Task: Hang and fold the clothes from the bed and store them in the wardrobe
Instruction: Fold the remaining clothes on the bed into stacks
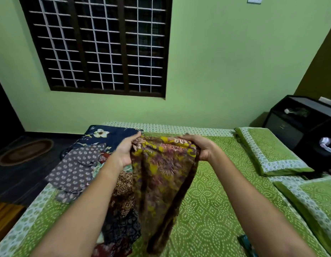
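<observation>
The head view takes in a green-walled room with a dark barred window point(105, 43) above a bed point(207, 201) spread with a green dotted sheet. Two matching pillows point(268, 149) lie at its right side, with a dark cabinet point(294, 119) beyond them. No wardrobe shows. Over the middle of the bed a mustard floral garment point(161, 173) is held up by its bunched top edge. The left hand point(126, 151) grips one end, its fingers wrapped behind the cloth, and the right hand point(201, 147) grips the other end, its fingers curled over the gathered fabric. That edge runs left to right between the hands, which are level with each other. The garment's long axis drops from it toward the person, and the lower end trails onto the sheet. Since the cloth hangs gathered rather than spread, the next fold probably depends on drawing the hands apart along that edge so it opens flat. The unsorted clothes lie to the left, nearer the left hand: a grey dotted garment point(75, 169), a navy floral piece point(109, 136) behind it, and a brown printed cloth point(124, 191) partly under the hanging one.
</observation>
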The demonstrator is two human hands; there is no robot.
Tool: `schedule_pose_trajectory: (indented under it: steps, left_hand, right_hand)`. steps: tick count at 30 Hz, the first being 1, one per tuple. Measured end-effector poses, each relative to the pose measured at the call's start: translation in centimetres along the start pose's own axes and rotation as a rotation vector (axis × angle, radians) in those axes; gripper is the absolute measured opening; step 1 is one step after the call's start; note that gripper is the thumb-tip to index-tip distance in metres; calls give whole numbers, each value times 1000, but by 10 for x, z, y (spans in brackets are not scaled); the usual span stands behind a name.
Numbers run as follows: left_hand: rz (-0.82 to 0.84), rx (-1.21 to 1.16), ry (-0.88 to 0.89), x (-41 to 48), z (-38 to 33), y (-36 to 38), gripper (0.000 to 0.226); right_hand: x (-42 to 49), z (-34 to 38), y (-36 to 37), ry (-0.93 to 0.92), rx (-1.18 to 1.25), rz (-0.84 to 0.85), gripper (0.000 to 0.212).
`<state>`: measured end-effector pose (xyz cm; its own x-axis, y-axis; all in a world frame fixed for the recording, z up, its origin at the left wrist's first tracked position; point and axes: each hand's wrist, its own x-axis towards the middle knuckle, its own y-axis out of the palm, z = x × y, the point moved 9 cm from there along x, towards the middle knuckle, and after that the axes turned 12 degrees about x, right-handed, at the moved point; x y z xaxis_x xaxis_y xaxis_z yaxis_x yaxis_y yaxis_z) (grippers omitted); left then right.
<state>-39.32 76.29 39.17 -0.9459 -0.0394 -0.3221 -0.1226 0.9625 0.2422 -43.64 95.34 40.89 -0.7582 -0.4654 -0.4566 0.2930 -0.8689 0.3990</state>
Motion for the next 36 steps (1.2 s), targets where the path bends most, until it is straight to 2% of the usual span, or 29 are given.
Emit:
schedule_pose_trajectory:
  steps: [2,3,5,6,7,8,10,11,14,16,18,19,20,22,24,26,28,30,31,33,35,36]
  left_hand:
    - [-110,-96,116,2,-26,-24,44]
    - [-138,-163,194,1,-40,-31,42]
    - [-124,-288,304,-3,-60,-35,44]
    - [-83,-252,296,-2,-62,-30,47]
    - [-60,-109,245,0,-56,-25,45]
    - [-47,75,172,2,-45,-19,37]
    - [-145,385,28,12,-25,-27,19]
    - [-238,443,-12,17,-18,-40,16]
    - [-413,474,-40,25,-14,-64,34]
    - [-502,694,28,19,-28,-66,35]
    - [-581,1018,79,9,-45,-64,24]
    - [-610,1141,87,4,-50,-63,23]
    - [-620,1223,112,2,-53,-62,21]
    - [-611,1252,160,1,-55,-59,22]
    - [-576,1216,227,4,-56,-53,18]
    - [-574,1201,287,4,-60,-48,4]
    - [-639,1171,336,-1,-64,-49,18]
    - [-668,1158,401,-7,-68,-46,23]
    - [-637,1167,432,-8,-69,-41,22]
    - [-456,1244,491,-7,-68,-23,20]
    - [-200,1417,460,-4,-56,-7,30]
    - [-119,1538,420,-3,-49,-4,35]
  right_hand:
    - [-4,9,-17,-52,118,2,13]
    - [-6,19,-25,-126,253,27,16]
    - [-7,37,-45,-266,512,56,27]
    - [-6,37,-51,-266,537,45,21]
    - [-4,30,-53,-220,451,12,13]
    - [-2,17,-56,-145,273,-46,16]
    - [3,-3,-68,-30,-80,-166,20]
    - [3,-4,-75,-30,-148,-243,18]
    - [-2,16,-95,-228,-97,-427,10]
    - [-9,38,-108,-413,-131,-562,13]
    - [-24,55,-116,-518,-309,-725,10]
    - [-30,61,-116,-536,-428,-780,5]
    - [-36,64,-114,-531,-551,-808,9]
    - [-44,66,-106,-490,-733,-806,34]
    - [-43,61,-101,-462,-804,-761,60]
    - [-37,56,-96,-452,-822,-650,63]
    - [-31,45,-92,-371,-875,-480,62]
    - [-25,33,-90,-237,-1121,-371,67]
    - [-24,31,-92,-195,-1278,-396,66]
    - [-23,39,-100,-272,-1446,-554,47]
    - [-27,46,-106,-380,-1373,-715,26]
    - [-31,49,-106,-426,-1352,-758,21]
